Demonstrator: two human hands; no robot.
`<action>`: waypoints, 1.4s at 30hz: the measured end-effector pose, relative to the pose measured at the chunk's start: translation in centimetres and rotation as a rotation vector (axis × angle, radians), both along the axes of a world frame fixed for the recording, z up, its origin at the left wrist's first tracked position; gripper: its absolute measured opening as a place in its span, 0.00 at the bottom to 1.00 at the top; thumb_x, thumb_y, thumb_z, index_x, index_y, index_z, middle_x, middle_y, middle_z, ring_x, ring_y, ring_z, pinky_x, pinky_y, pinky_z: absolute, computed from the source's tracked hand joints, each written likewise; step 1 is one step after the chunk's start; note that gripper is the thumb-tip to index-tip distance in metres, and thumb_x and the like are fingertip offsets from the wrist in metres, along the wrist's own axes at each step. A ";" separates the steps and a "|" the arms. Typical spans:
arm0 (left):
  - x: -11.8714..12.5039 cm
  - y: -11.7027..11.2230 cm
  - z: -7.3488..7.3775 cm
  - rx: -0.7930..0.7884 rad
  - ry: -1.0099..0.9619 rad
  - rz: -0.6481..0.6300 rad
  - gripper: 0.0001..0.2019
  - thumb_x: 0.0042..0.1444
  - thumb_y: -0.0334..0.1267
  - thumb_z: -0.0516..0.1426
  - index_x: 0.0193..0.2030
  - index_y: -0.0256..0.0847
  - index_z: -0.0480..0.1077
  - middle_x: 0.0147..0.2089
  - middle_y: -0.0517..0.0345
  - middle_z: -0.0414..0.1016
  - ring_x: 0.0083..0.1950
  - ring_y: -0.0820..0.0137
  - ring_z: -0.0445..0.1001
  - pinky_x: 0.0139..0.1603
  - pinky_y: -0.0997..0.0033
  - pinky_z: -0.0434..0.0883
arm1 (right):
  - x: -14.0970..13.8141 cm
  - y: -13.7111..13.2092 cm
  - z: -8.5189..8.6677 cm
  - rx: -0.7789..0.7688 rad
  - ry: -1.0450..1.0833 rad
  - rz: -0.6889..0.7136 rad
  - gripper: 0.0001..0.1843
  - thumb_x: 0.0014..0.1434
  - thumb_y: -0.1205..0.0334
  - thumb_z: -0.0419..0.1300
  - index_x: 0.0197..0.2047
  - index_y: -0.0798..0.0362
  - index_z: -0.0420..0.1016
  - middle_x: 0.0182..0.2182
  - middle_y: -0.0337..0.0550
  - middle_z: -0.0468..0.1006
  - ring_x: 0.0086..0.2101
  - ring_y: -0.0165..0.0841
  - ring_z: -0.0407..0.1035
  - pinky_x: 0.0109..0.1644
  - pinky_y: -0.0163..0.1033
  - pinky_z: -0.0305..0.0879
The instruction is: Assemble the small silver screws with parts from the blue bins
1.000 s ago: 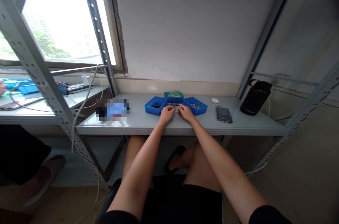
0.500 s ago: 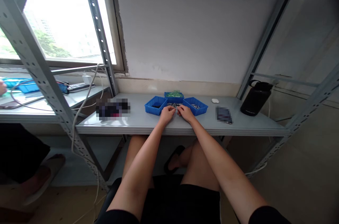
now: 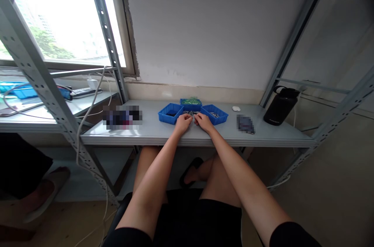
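My left hand (image 3: pixel 184 122) and my right hand (image 3: pixel 203 120) meet over the front of the bench, fingertips pinched close together. Whatever lies between the fingers is too small to name. Just behind them is a heap of small metal parts (image 3: pixel 190 113). To the left stands a blue bin (image 3: pixel 163 119) with dark small pieces inside. The blue bin on the right (image 3: pixel 220 119) holds small silvery pieces. At the back, another blue bin (image 3: pixel 187 107) contains green bagged material (image 3: pixel 191 100).
The grey bench (image 3: pixel 152 132) sits inside a metal shelf frame. At right stand a black bottle (image 3: pixel 281 106), a white case (image 3: pixel 236 109) and a blurred item (image 3: pixel 245 124). Another blurred item (image 3: pixel 122 117) lies left. A white cable (image 3: pixel 78 142) hangs down the left post. A person's foot (image 3: pixel 43 196) shows at lower left.
The view has shifted slightly, so everything sits a little higher and further left. Both hands stay pinched together at the same spot before the bins.
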State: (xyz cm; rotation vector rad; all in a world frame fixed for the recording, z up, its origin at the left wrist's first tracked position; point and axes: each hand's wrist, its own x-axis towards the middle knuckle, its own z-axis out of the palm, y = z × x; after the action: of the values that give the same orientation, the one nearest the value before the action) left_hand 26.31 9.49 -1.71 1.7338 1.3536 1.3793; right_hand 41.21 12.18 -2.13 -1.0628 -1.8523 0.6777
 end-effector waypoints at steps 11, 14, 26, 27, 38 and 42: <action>-0.1 -0.1 0.1 0.005 -0.021 -0.004 0.08 0.48 0.38 0.54 0.28 0.36 0.72 0.21 0.60 0.67 0.26 0.72 0.64 0.29 0.72 0.59 | 0.0 -0.1 -0.1 -0.005 0.038 0.030 0.13 0.59 0.54 0.50 0.27 0.51 0.66 0.23 0.38 0.73 0.26 0.31 0.67 0.35 0.36 0.61; -0.1 -0.2 0.2 -0.008 -0.034 -0.013 0.08 0.48 0.38 0.54 0.28 0.36 0.72 0.22 0.59 0.68 0.26 0.72 0.63 0.29 0.72 0.59 | 0.0 -0.1 -0.1 -0.015 0.039 0.035 0.13 0.59 0.54 0.50 0.28 0.51 0.67 0.23 0.38 0.73 0.26 0.31 0.68 0.35 0.36 0.61; 0.0 0.0 0.1 -0.006 -0.108 -0.043 0.09 0.48 0.40 0.57 0.30 0.35 0.73 0.21 0.60 0.66 0.25 0.74 0.62 0.27 0.73 0.58 | 0.1 0.1 -0.2 -0.017 0.045 0.050 0.12 0.59 0.54 0.51 0.29 0.51 0.67 0.23 0.38 0.74 0.27 0.31 0.68 0.36 0.36 0.62; 0.0 0.1 0.1 -0.004 -0.109 -0.045 0.09 0.48 0.40 0.57 0.30 0.35 0.73 0.21 0.60 0.66 0.25 0.73 0.62 0.27 0.73 0.58 | 0.1 0.1 -0.2 -0.016 0.042 0.051 0.12 0.59 0.54 0.50 0.29 0.52 0.67 0.23 0.38 0.74 0.27 0.31 0.68 0.36 0.36 0.62; -0.1 0.3 0.0 0.002 -0.100 -0.029 0.10 0.48 0.41 0.57 0.32 0.36 0.73 0.21 0.60 0.66 0.25 0.72 0.63 0.27 0.73 0.59 | 0.1 0.0 -0.1 -0.025 0.019 0.071 0.13 0.60 0.55 0.50 0.29 0.52 0.69 0.24 0.38 0.74 0.27 0.30 0.68 0.36 0.35 0.62; -0.2 0.1 0.1 0.013 -0.092 -0.021 0.09 0.48 0.40 0.57 0.31 0.36 0.72 0.22 0.60 0.68 0.26 0.72 0.64 0.28 0.72 0.60 | 0.0 -0.2 0.1 -0.023 0.008 0.071 0.14 0.60 0.55 0.51 0.29 0.52 0.69 0.25 0.39 0.74 0.27 0.30 0.68 0.35 0.35 0.61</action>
State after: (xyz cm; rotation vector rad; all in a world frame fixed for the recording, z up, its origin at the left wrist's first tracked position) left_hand 26.15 9.63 -1.66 1.6671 1.2762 1.4409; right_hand 41.25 11.97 -2.03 -1.0117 -1.8869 0.7445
